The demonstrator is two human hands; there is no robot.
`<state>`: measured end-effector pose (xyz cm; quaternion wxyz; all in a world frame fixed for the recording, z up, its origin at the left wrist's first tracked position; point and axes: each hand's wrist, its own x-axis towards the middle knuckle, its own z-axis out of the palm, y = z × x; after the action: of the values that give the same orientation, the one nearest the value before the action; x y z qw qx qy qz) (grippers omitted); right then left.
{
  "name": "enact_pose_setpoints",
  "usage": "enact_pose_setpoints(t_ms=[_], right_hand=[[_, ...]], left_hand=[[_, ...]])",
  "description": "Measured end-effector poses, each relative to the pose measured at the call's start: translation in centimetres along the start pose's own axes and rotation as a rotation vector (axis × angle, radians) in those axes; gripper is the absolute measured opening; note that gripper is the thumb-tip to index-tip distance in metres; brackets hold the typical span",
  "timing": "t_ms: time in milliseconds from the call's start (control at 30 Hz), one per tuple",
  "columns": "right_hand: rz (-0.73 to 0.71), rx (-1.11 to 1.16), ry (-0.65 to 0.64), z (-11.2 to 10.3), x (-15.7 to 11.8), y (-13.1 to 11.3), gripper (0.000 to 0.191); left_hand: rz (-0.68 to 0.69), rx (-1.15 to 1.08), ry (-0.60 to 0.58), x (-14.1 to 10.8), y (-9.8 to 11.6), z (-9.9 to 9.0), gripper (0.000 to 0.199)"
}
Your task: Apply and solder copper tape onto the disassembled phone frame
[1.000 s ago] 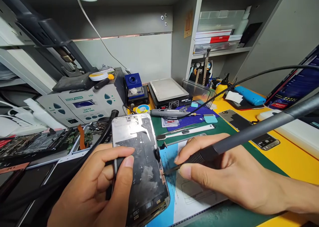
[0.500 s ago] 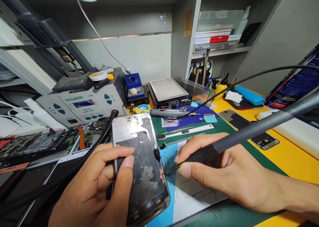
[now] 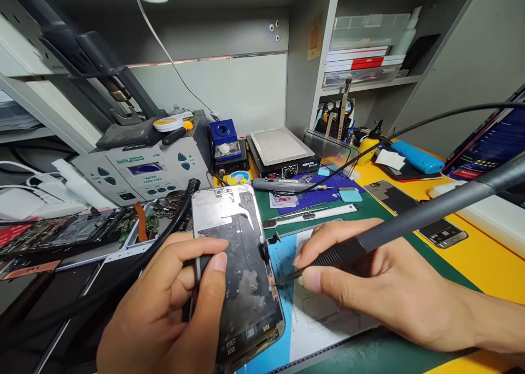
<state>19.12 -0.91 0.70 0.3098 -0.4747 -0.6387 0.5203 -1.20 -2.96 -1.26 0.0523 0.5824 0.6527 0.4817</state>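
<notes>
My left hand (image 3: pixel 172 303) grips a phone screen assembly (image 3: pixel 235 253) by its left edge, thumb on the dark back and fingers wrapped around the side. The assembly is tilted up, with a scuffed dark back, a shiny metal top and a bare coppery patch on its right edge. In a pinch, my right hand (image 3: pixel 381 286) holds a black pen-shaped tool (image 3: pixel 394 226) with a ribbed grip. Its thin dark tip is at the coppery patch; whether it touches, I cannot tell. Beneath lies a blue and white printed sheet (image 3: pixel 328 308) on the green mat (image 3: pixel 369 352).
A hot air station (image 3: pixel 147 166) and opened device boards (image 3: pixel 82 232) stand left. Behind are a heating plate (image 3: pixel 281 147), a blue stand (image 3: pixel 223 139), a grey pen tool (image 3: pixel 287 185) and a white brush (image 3: pixel 315 215). Phone parts (image 3: pixel 443 233) lie right. A black hose (image 3: pixel 156 248) passes the left hand.
The whole view has shifted slightly, so things sit a little further right. Both hands keep their hold, and the tool tip stays by the same edge of the screen assembly.
</notes>
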Motion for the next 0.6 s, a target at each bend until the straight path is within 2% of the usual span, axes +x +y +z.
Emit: enact_pose_setpoints(t_ms=[167,367,600], right_hand=[[-0.039,-0.036,0.025,0.01,0.01,-0.03,0.019],[-0.066,-0.086,0.018,-0.10,0.10,-0.18,0.023],[-0.033,-0.077,-0.002,-0.07,0.20,-0.18,0.026]], left_hand=[[0.014,0.087,0.036,0.06,0.17,-0.20,0.008],[0.029,0.136,-0.073,0.60,0.44,-0.75,0.017],[0.026,0.120,-0.059,0.60,0.60,-0.62,0.016]])
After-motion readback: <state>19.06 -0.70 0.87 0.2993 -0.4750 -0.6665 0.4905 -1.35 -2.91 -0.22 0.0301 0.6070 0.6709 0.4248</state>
